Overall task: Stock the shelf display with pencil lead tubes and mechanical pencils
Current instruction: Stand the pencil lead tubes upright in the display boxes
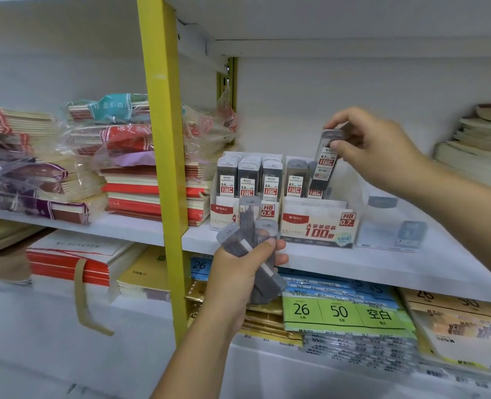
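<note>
Two clear display boxes stand side by side on the white shelf [267, 254]. The HB 0.5 box [222, 210] on the left is packed with rows of lead tubes. The HB 0.7 box [317, 226] on the right holds only a few tubes at its left side. My right hand [374, 148] pinches one 0.7 lead tube [326, 162] by its top, tilted, its lower end inside the 0.7 box. My left hand [244, 272] grips a fanned bunch of several lead tubes [251, 228] in front of the shelf edge, below the 0.5 box.
A yellow upright post [163, 156] divides the shelving. Wrapped notebook stacks [100, 156] lie to its left. A flat clear packet [391, 226] lies right of the 0.7 box, with stacked books [480, 148] at far right. Loose-leaf paper packs [342, 312] fill the lower shelf.
</note>
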Tool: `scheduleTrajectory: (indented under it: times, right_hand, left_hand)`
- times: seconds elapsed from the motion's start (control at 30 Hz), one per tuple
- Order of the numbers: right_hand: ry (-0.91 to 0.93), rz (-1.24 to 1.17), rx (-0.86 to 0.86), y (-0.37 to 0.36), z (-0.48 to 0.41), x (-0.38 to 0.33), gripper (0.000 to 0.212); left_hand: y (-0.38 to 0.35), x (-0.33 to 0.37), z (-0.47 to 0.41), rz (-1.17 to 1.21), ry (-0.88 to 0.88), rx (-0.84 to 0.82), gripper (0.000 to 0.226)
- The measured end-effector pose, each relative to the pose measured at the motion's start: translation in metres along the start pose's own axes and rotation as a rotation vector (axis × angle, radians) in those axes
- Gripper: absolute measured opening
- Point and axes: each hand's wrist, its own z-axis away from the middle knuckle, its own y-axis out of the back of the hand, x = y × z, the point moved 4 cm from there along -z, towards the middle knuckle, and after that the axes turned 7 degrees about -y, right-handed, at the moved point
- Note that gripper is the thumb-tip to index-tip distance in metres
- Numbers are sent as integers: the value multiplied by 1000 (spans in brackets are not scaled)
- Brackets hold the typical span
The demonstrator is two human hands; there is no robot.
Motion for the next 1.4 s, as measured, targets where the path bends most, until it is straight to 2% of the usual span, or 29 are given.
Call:
scheduleTrajectory:
  times: [0.13, 0.27, 0.37, 0.5, 0.57, 0.67, 0.7, 0.77, 0.93, 1.1, 1.23, 1.3, 1.37, 1.4]
  right_hand:
    - [-11, 81, -42, -12, -6, 7, 22]
    - [-2, 208, -19, -19, -11, 8, 22]
    - [11, 342, -38, -28, -10, 11, 22]
    - [-27, 470, -111, -33, -2, 16, 35]
    - [-16, 378, -32, -26, 10, 9, 37]
    - [-5, 78, 158, -13, 51, -7, 27]
    - [-17, -36, 148, -14, 69, -12, 24]
    - [-77, -219, 10, -28, 101, -20, 21]
    - [-282, -472, -244, -69, 136, -16, 16]
    - [-397, -703, -245, -69, 136, -2, 19]
    - [-450, -922, -270, -69, 139, 6, 23]
    - [-432, -960, -275, -67, 140, 5, 20]
    - [-418, -962, -288, -66, 140, 3, 7]
    - [-410, -938, -295, -67, 141, 2, 8]
  left_hand:
    - [0, 2, -2, 7, -5, -8, 21]
    - [1, 3, -2, 0, 4, -14, 19]
    - [2, 1, -1, 12, 13, -8, 10]
    - [2, 2, 1, 29, 9, -22, 13]
    - [1, 2, 2, 25, 3, -42, 12]
    - [-2, 4, 4, 29, -5, -81, 13]
    - [-3, 4, 5, 28, -5, -100, 14]
    - [-8, 4, 9, 10, -10, -149, 13]
    - [-20, 1, 21, -34, -6, -263, 20]
    - [-17, -3, 25, 14, 64, -319, 23]
    - [-13, -9, 25, 57, 113, -302, 21]
    - [-12, -12, 26, 60, 146, -312, 27]
    - [-11, -13, 27, 55, 160, -305, 22]
    - [-11, -13, 27, 39, 156, -286, 20]
